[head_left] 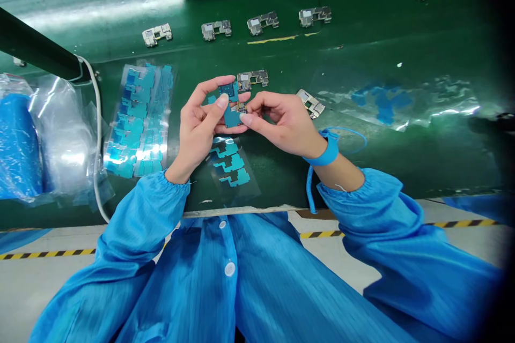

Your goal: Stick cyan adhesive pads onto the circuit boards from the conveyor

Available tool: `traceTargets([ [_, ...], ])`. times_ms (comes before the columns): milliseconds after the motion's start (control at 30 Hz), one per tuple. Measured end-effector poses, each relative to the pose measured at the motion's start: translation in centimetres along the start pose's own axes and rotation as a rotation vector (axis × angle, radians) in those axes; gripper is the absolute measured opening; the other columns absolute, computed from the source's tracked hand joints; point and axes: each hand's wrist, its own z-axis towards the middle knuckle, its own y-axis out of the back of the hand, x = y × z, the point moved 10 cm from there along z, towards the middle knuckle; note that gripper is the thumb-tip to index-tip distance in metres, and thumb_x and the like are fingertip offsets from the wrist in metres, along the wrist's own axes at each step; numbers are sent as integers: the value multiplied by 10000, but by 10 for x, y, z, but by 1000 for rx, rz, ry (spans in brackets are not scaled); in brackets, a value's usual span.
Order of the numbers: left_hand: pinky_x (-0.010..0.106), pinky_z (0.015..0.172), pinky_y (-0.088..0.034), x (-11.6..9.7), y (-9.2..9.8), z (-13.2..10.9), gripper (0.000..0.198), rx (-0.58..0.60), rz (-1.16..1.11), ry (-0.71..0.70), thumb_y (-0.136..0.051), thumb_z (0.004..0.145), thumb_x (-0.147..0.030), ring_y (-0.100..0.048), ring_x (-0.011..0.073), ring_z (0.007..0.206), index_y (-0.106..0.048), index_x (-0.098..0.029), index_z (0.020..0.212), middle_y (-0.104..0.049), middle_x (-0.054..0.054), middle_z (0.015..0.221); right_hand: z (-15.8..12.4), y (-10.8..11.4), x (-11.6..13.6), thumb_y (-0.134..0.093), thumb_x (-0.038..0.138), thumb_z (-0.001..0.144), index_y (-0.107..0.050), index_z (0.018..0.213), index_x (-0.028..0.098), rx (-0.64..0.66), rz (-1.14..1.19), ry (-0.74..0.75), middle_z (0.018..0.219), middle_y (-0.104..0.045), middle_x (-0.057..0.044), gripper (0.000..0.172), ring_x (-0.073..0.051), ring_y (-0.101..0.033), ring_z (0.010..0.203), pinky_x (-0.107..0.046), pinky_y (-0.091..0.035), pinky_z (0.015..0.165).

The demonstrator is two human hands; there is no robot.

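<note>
Left hand (200, 127): we clamp thumb and fingers (209, 87) on the blue board's left edge.
Right hand (284, 123): our fingers (257, 101) pinch its right edge; a blue wrist strap (328, 153) circles the wrist.
Blue board (228, 110): held between both hands, above the desk.
Doing it well: we judge edge-only holds best, with pads off the board's face.
Desk (402, 37): green and glossy.
Plastic bags (44, 139): 9 o'clock, well apart.
Sticker sheets (139, 118): 9 o'clock, near the left hand.
Sticker strip (232, 165): 6 o'clock, beneath the hands, holding three pieces.
Metal frames (252, 79): one just beyond the board at 12, another beside the right hand at 2, and a row farther off.
In the way: we judge only those two near frames crowd us.
</note>
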Motion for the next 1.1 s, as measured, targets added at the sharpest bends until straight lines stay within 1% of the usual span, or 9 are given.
traceTargets([
  [167, 450, 959, -781, 1, 2, -1, 585, -12, -5, 18, -834, 1027, -554, -741, 388, 1457, -673, -282, 1519, -873, 42, 1226, 0, -1, 1, -835, 556, 997, -677, 856, 236, 15, -8, 2, 759, -605, 7, 384, -167, -538, 739, -325, -443, 673],
  [233, 434, 926, -787, 1, 1, -1, 584, 1, -1, 32, -844, 1017, -556, -771, 386, 1412, -686, -282, 1509, -872, 46, 1254, 0, -2, 1, -840, 527, 996, -673, 853, 235, 24, -12, 0, 757, -605, 5, 366, -172, -553, 757, -325, -447, 683],
  [333, 389, 854, -793, 0, 0, -1, 554, 7, 10, 37, -864, 1000, -548, -844, 349, 1275, -706, -280, 1459, -883, 46, 1237, 0, -2, 1, -831, 488, 1006, -675, 859, 230, 33, -18, 0, 757, -626, 5, 335, -165, -548, 743, -323, -447, 681],
  [433, 334, 779, -786, -4, -1, -2, 505, -23, 41, 16, -888, 989, -507, -892, 293, 1120, -709, -269, 1397, -898, 33, 1131, 1, -5, 4, -819, 455, 1014, -667, 850, 223, 54, -22, 21, 742, -629, 16, 323, -143, -519, 688, -317, -435, 659],
  [567, 276, 684, -763, -4, 1, -3, 449, -61, 86, 7, -894, 989, -490, -905, 230, 901, -710, -245, 1317, -896, 8, 985, 1, -9, 6, -818, 456, 1016, -653, 820, 218, 70, -53, 51, 723, -621, 24, 349, -131, -500, 659, -313, -413, 637],
  [633, 265, 669, -756, -2, 3, -3, 437, -67, 96, 11, -891, 991, -491, -901, 219, 858, -710, -243, 1303, -894, -1, 958, 0, -11, 5, -815, 466, 1019, -656, 822, 217, 73, -52, 47, 731, -633, 20, 356, -133, -507, 663, -310, -410, 633],
  [700, 258, 662, -751, 1, 4, -2, 438, -61, 81, 14, -895, 988, -482, -905, 227, 885, -712, -251, 1311, -895, -3, 956, 0, -11, 3, -807, 467, 1024, -669, 838, 214, 74, -35, 35, 745, -643, 15, 343, -135, -516, 672, -308, -412, 633],
  [867, 300, 747, -776, 8, 4, 0, 571, -12, 19, 32, -917, 964, -457, -892, 284, 1124, -687, -281, 1456, -908, 16, 1059, -1, -10, -4, -788, 478, 1039, -669, 860, 213, 71, -34, -9, 748, -611, 19, 341, -137, -492, 686, -306, -414, 648],
  [1100, 388, 872, -795, 10, 2, -3, 633, -4, 17, 88, -888, 980, -462, -865, 317, 1220, -641, -268, 1529, -906, 50, 1154, 0, -9, -2, -775, 426, 1036, -680, 873, 207, 75, -54, 4, 747, -613, 24, 288, -132, -492, 681, -299, -381, 627],
])
